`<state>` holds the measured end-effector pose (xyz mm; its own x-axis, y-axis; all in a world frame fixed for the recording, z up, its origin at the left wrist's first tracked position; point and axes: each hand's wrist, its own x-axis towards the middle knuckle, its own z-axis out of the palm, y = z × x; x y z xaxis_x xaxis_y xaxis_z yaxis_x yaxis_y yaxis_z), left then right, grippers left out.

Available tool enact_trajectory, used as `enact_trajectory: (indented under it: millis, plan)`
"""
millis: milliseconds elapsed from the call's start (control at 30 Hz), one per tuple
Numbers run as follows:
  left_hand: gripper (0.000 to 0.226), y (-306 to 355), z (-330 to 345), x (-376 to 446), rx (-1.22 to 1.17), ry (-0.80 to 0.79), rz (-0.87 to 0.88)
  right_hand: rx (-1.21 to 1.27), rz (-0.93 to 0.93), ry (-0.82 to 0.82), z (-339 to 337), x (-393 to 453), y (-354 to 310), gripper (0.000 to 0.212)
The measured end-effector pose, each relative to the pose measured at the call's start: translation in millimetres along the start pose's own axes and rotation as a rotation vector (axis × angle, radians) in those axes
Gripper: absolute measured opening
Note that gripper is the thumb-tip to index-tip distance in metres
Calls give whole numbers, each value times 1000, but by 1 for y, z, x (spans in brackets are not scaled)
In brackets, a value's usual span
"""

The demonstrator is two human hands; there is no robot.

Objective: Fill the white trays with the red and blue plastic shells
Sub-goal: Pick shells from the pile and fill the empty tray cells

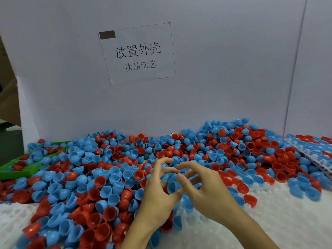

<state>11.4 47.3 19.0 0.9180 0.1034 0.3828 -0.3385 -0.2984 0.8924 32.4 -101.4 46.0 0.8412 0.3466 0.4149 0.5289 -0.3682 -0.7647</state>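
Red and blue shells [100,169] are burying the white tray [280,218]; the left hand [159,193] is pinching a blue shell [172,186], right hand [203,187] loosely spread beside it.

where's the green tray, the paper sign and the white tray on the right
green tray [27,170], head view, on its near rim
paper sign [138,53], head view, on its printed middle
white tray [305,151], head view, on its bare edge at the right
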Motion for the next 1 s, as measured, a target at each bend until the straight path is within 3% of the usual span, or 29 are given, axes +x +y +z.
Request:
enact_trajectory:
  millis: [133, 267, 367, 467, 633, 767, 900, 1000]
  plan:
    - [80, 0, 4, -2, 221, -46, 77, -109, 50, -3, 3, -2, 1, 21]
    - [83, 0, 6, -2, 281, -56, 130, -123, 93, -6, 3, -2, 5, 30]
    - [86, 0, 5, -2, 231, -58, 135, -105, 132, 66, 0, 0, 9, 33]
    - [71, 0, 3, -1, 96, -47, 42, -27, 155, 111, -2, 3, 10, 27]
    - [54, 3, 4, 0, -108, -168, -79, 90, 117, 109, -6, 2, 4, 28]
    - [41, 3, -1, -2, -224, -190, -119, 59, 100, 122, -5, 2, 4, 19]
    - [48, 3, 0, -2, -280, -217, -154, 26, 87, 119, -9, 2, 3, 12]
    - [38, 3, 0, 0, -299, -146, -144, -85, 69, 192, -31, 8, 5, 22]
